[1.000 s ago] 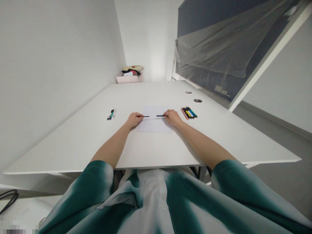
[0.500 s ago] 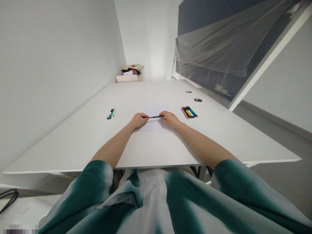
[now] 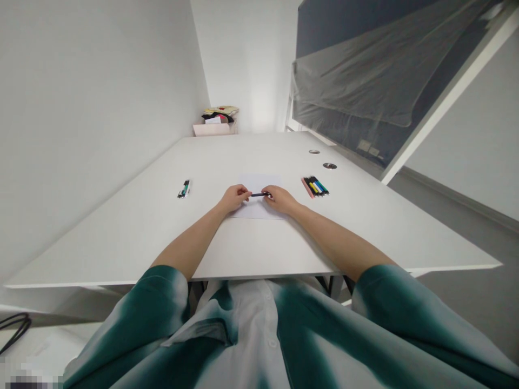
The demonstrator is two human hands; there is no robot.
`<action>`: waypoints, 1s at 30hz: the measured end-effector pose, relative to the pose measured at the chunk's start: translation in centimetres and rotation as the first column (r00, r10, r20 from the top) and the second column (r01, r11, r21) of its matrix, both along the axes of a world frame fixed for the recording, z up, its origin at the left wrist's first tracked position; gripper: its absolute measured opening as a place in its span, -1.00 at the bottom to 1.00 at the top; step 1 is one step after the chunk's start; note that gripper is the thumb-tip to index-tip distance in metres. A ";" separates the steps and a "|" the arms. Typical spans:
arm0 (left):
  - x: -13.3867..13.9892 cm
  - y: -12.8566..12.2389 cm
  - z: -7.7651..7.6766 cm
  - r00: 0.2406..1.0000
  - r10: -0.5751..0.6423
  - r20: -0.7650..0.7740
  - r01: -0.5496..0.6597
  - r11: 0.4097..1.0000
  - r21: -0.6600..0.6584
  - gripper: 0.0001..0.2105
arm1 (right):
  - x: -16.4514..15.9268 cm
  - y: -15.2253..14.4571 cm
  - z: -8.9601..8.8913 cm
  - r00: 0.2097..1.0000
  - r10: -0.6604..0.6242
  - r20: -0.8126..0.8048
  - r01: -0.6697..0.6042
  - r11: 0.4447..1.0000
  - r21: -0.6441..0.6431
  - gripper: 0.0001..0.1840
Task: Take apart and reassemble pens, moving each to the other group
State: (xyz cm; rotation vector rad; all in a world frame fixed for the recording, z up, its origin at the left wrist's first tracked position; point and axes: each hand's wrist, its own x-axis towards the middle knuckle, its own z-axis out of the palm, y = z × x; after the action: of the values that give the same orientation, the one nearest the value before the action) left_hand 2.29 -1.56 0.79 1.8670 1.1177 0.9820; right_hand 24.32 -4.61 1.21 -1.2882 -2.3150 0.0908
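Observation:
A slim dark pen (image 3: 258,194) lies crosswise between my two hands, over a white sheet of paper (image 3: 259,212) on the table. The fingertips of my left hand (image 3: 234,199) pinch its left end. My right hand (image 3: 279,199) is closed round its right end, and the fingers cover that end. Whether the tip is capped is too small to tell.
Several coloured markers (image 3: 315,186) lie side by side on the white table (image 3: 259,251), right of the paper. A few pens (image 3: 184,189) lie to the left. Farther back are two round metal grommets (image 3: 330,166) and a pale box (image 3: 211,129) with things piled in it.
My hands have come slightly closer together, with the left fingers shifted a little rightward along the pen and more curled. The pen stays between them above the paper.

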 end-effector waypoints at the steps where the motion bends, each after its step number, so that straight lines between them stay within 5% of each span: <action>1: 0.1 0.0 0.1 1.000 0.003 0.018 -0.002 1.000 -0.011 -0.75 | 0.0 0.0 0.0 1.000 -0.016 -0.003 0.016 1.000 -0.004 -0.67; 15: 0.1 -0.1 0.0 0.985 -0.009 0.174 0.023 0.997 -0.080 -0.78 | 0.0 -0.2 0.6 0.993 -0.113 0.019 0.114 0.993 -0.033 -0.76; 30: 0.1 0.1 -0.1 0.996 -0.018 0.088 0.020 1.000 -0.023 -0.82 | 0.1 -0.3 0.2 0.994 -0.042 0.101 0.047 0.998 -0.047 -0.68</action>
State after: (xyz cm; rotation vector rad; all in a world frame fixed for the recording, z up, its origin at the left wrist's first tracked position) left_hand 2.38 -1.44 0.64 1.7943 1.0531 1.0257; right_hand 24.39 -4.90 1.38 -1.3974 -2.3797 0.0708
